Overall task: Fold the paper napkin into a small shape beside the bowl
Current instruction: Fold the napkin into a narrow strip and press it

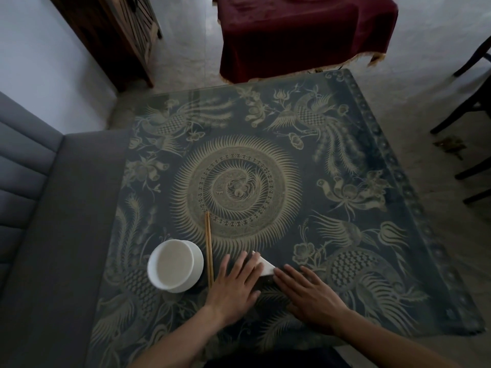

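A white paper napkin [266, 267], folded small with a pointed corner showing, lies on the patterned table right of a white bowl [174, 265]. My left hand [236, 285] lies flat with straight fingers pressing the napkin's left part and covers much of it. My right hand [310, 296] also lies flat, its fingertips touching the napkin's right edge. A pair of wooden chopsticks [208, 248] lies between the bowl and my left hand.
The glass-topped table [345, 181] carries a dark cloth with gold birds and a sun pattern. A grey sofa [39, 208] borders it on the left. A table with a dark red cloth [297, 35] stands beyond, and dark chair legs [473, 107] at right.
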Demonstrator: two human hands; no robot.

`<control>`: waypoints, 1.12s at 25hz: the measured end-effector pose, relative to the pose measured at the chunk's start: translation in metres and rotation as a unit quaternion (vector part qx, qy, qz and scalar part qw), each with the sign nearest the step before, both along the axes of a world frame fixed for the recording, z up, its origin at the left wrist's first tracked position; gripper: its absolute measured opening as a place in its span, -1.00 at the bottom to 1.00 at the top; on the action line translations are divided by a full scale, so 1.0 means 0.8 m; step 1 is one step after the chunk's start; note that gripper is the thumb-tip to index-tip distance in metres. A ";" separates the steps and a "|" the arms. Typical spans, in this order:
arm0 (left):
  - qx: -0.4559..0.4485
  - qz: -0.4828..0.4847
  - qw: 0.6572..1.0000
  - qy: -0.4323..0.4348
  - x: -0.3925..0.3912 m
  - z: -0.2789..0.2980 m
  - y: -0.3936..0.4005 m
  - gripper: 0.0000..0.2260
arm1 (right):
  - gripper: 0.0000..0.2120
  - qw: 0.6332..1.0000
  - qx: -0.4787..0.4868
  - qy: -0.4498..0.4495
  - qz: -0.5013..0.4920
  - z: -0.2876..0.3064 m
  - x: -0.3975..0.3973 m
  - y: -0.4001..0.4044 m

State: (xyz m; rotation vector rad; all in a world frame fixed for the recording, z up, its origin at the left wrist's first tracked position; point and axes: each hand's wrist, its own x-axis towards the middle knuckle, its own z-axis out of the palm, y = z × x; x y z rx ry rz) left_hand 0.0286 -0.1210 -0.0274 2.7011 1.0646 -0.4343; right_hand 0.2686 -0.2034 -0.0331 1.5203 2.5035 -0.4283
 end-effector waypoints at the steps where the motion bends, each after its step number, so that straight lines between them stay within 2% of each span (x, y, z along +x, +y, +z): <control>1: -0.006 -0.026 1.000 0.003 0.000 0.000 -0.004 -0.41 | -0.34 1.000 -0.005 0.002 -0.001 0.002 -0.001 0.001; 4: -0.021 -0.079 0.997 0.015 -0.001 -0.005 -0.010 -0.37 | -0.26 0.999 -0.035 0.003 -0.024 0.011 -0.008 0.004; 16: -0.074 -0.025 0.996 0.036 -0.024 -0.010 -0.007 -0.32 | -0.27 0.996 -0.048 -0.002 -0.079 0.013 -0.020 -0.002; 21: -0.055 -0.015 0.997 0.052 -0.019 0.001 -0.005 -0.30 | -0.26 0.995 -0.049 0.004 -0.090 0.014 -0.031 0.001; 28: -0.009 -0.084 0.996 0.035 -0.011 0.023 0.016 -0.41 | -0.30 0.996 -0.058 -0.022 -0.067 0.006 -0.036 0.007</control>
